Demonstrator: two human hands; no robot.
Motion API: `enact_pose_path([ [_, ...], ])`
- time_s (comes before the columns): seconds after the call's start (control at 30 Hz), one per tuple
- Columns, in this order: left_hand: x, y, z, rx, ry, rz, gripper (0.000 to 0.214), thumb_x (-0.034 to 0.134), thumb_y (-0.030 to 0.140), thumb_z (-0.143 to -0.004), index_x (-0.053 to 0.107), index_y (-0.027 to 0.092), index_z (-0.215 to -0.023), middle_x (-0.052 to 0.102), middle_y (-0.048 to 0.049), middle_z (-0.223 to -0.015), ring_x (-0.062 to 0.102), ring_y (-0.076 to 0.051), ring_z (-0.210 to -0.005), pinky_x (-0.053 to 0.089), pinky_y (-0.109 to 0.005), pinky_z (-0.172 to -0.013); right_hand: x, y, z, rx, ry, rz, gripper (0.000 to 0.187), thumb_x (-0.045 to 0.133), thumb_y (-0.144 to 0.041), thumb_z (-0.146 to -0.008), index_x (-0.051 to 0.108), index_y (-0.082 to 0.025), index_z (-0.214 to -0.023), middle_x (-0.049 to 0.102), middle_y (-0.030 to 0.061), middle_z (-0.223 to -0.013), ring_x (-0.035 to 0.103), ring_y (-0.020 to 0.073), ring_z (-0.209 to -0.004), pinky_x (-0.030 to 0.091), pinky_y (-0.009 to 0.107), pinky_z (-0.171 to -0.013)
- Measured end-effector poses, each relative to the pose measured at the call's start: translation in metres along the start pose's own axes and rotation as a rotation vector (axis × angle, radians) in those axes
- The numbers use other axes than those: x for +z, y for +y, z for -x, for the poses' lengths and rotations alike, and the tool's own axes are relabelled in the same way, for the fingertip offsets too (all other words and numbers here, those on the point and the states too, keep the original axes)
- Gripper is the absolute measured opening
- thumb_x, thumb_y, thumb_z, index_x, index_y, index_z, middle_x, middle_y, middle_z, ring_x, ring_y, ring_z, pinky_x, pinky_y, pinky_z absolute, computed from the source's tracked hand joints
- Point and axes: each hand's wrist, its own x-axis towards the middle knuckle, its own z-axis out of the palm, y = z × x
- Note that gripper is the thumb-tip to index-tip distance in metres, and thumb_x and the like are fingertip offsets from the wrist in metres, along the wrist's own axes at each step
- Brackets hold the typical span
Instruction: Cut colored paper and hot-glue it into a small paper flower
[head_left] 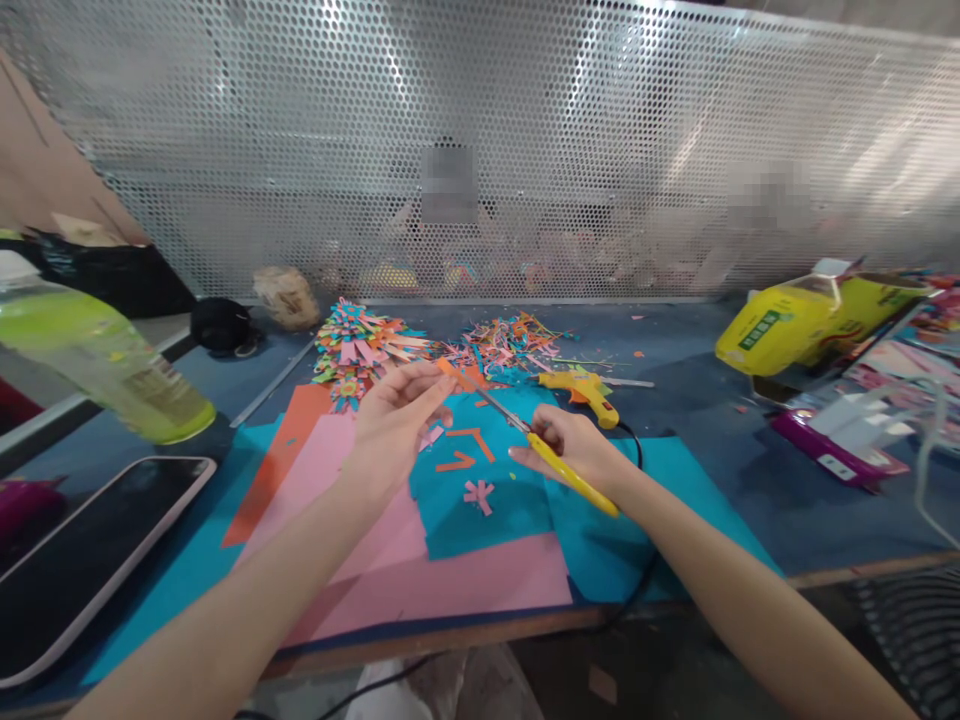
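Note:
My left hand [397, 420] pinches a small strip of orange paper [448, 369] between thumb and fingers. In my right hand [576, 443] is a pair of scissors [571, 478] with yellow handles, its blades pointing at the orange strip. Whether the blades touch the paper I cannot tell. Beneath both hands lies a piece of blue paper [484, 538], bearing several cut orange strips [455, 463] and a pink paper flower [478, 495]. Sheets of pink paper [330, 540] and orange paper [274, 470] spread below and to the left.
A yellow glue gun [589, 390] with a black cord lies beyond my right hand. Behind sit a paper-strip craft [352, 345] and a heap of scraps [510, 345]. Left are a phone [97, 550] and a green bottle [105, 350]; right, a yellow package [780, 325] and purple power strip [836, 450].

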Motion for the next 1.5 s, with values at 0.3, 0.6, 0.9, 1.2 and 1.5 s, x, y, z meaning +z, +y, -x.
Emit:
enact_pose_path([
  [0.3, -0.0008, -0.0009, -0.0005, 0.006, 0.003, -0.044, 0.025, 0.076, 0.020, -0.054, 0.061, 0.015, -0.073, 0.063, 0.0009, -0.064, 0.058, -0.009, -0.053, 0.047, -0.019, -0.046, -0.0018, -0.0019, 0.0003, 0.007, 0.011, 0.012, 0.039, 0.062, -0.048, -0.063, 0.035, -0.020, -0.063, 0.032, -0.0079, -0.047, 0.025, 0.0070, -0.047, 0.020, 0.020, -0.041],
  [0.6, -0.0003, -0.0004, -0.0008, 0.017, -0.014, -0.073, 0.024, 0.074, 0.019, -0.056, 0.060, 0.014, -0.075, 0.063, -0.0004, -0.066, 0.058, -0.010, -0.059, 0.045, -0.018, -0.046, -0.0006, 0.0002, 0.0005, -0.014, 0.023, -0.005, 0.040, 0.062, -0.049, -0.063, 0.035, -0.020, -0.063, 0.032, -0.0076, -0.049, 0.024, 0.0071, -0.048, 0.019, 0.020, -0.041],
  [0.9, -0.0023, -0.0021, -0.0019, -0.005, -0.078, -0.077, 0.025, 0.073, 0.020, -0.057, 0.059, 0.015, -0.076, 0.062, 0.0006, -0.064, 0.054, -0.006, -0.047, 0.043, -0.018, -0.044, -0.0003, 0.0010, -0.0001, -0.024, -0.001, 0.002, 0.037, 0.060, -0.048, -0.065, 0.037, -0.019, -0.066, 0.034, -0.0071, -0.051, 0.026, 0.0066, -0.048, 0.020, 0.020, -0.041],
  [1.2, -0.0002, -0.0014, -0.0003, -0.020, -0.074, -0.073, 0.024, 0.073, 0.020, -0.057, 0.058, 0.014, -0.075, 0.062, 0.0001, -0.065, 0.056, -0.007, -0.051, 0.043, -0.017, -0.045, -0.0009, -0.0003, 0.0007, -0.005, -0.004, 0.009, 0.038, 0.060, -0.050, -0.065, 0.036, -0.020, -0.065, 0.033, -0.0072, -0.051, 0.026, 0.0071, -0.049, 0.020, 0.020, -0.041],
  [1.5, 0.0012, 0.0004, 0.0004, -0.023, -0.050, -0.061, 0.027, 0.076, 0.020, -0.053, 0.058, 0.015, -0.072, 0.062, 0.0015, -0.062, 0.057, -0.008, -0.053, 0.043, -0.018, -0.045, -0.0012, 0.0015, 0.0001, -0.018, -0.001, 0.025, 0.040, 0.057, -0.054, -0.066, 0.037, -0.020, -0.066, 0.034, -0.0068, -0.051, 0.028, 0.0075, -0.048, 0.021, 0.021, -0.042],
])
